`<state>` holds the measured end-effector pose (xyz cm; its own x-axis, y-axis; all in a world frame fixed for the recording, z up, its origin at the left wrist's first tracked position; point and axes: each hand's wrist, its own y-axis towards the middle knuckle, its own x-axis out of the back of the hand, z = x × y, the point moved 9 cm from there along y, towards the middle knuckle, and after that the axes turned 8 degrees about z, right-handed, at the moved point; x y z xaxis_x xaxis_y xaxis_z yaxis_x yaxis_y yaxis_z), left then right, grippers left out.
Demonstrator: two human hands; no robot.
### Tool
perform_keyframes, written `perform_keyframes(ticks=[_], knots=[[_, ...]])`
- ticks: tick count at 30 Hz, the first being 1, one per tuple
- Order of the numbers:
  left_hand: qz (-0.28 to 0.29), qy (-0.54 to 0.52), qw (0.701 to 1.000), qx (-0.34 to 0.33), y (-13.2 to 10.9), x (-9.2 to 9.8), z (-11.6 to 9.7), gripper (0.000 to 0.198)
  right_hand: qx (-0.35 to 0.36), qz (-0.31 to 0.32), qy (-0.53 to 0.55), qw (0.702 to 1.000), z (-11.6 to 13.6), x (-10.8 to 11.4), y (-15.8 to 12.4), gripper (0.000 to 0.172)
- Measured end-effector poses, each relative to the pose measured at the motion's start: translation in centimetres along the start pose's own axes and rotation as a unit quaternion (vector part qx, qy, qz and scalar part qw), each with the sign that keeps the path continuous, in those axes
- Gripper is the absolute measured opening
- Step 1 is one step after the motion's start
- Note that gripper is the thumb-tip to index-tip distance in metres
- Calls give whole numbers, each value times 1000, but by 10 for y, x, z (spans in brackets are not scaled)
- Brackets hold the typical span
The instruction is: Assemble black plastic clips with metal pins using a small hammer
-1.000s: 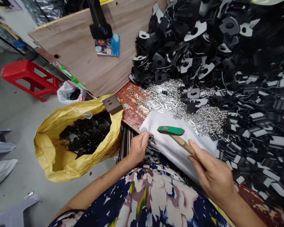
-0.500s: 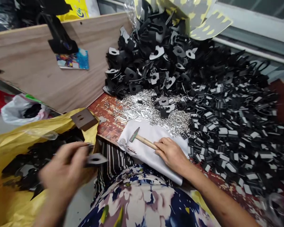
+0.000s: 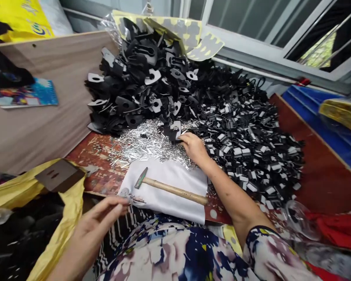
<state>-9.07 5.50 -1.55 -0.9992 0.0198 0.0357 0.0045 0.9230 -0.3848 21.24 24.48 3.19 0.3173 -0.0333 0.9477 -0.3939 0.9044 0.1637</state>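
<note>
While I watch from afar over a floral top [image 3: 169, 257], the left hand [image 3: 89, 230] hovers beside a yellow sack [image 3: 71, 210], fingers loosely parted, its grip released. Just beyond, a hammer [image 3: 172, 189] rests on a pale cloth [image 3: 169, 171], its head to the left with the narrow end tapering away from me; the handle, its long axis, runs across to the right, slanting slightly nearer. Farther out, the right hand [image 3: 194, 148] touches a grey-faced black part [image 3: 178, 129] amid loose metal pins [image 3: 140, 142]; I cannot tell whether the fingers grasp it. The part's grey face runs lengthwise away from me. Behind it, a heap of black parts [image 3: 131, 103] rises before a window [image 3: 251, 23].
</note>
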Motion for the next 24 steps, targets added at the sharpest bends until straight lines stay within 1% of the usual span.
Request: perform_keyframes(ticks=[2,4,5,7,8,10,11,12,13,14,15,16,17,18,19,20,22,24], knots=[[87,-103,991,22,13,-47,2,48,19,-15,26,999,20,1,-24,28],[133,-193,972,35,24,-82,-2,59,67,-19,70,995,51,-6,-54,24],[146,-226,962,43,30,-95,-3,59,95,-12,89,991,67,-12,-67,22],[157,-258,952,59,43,-113,-5,47,131,10,114,985,90,-25,-89,25],[162,-257,951,66,51,-120,-6,41,139,18,122,983,96,-29,-95,28],[170,-240,954,64,72,-126,-13,37,153,26,140,978,93,-26,-100,31],[175,-233,955,52,85,-126,-21,37,155,24,148,976,84,-18,-99,33],[177,-231,956,31,100,-124,-31,38,148,17,151,977,69,-6,-96,36],[172,-235,957,-2,116,-118,-44,37,125,4,141,982,48,8,-92,40],[163,-249,954,-38,132,-110,-58,35,84,-17,116,990,21,25,-88,42],[154,-259,952,-60,148,-101,-70,30,21,-42,67,997,-11,42,-84,42],[120,-244,959,-77,164,-89,-79,26,-55,-62,0,997,-44,58,-82,38],[78,-201,972,-94,177,-75,-87,24,-118,-68,-76,988,-73,70,-81,34],[35,-167,979,-116,187,-61,-96,24,-164,-56,-135,976,-99,78,-80,32],[14,-147,980,-135,195,-52,-103,24,-183,-54,-152,970,-118,82,-79,31],[6,-133,980,-148,201,-45,-108,22,-191,-47,-169,966,-133,83,-78,33],[6,-127,979,-159,209,-38,-112,21,-187,-38,-193,962,-150,80,-75,37],[-15,-111,981,-157,210,-29,-109,22,-175,-29,-224,958,-156,76,-72,35]])
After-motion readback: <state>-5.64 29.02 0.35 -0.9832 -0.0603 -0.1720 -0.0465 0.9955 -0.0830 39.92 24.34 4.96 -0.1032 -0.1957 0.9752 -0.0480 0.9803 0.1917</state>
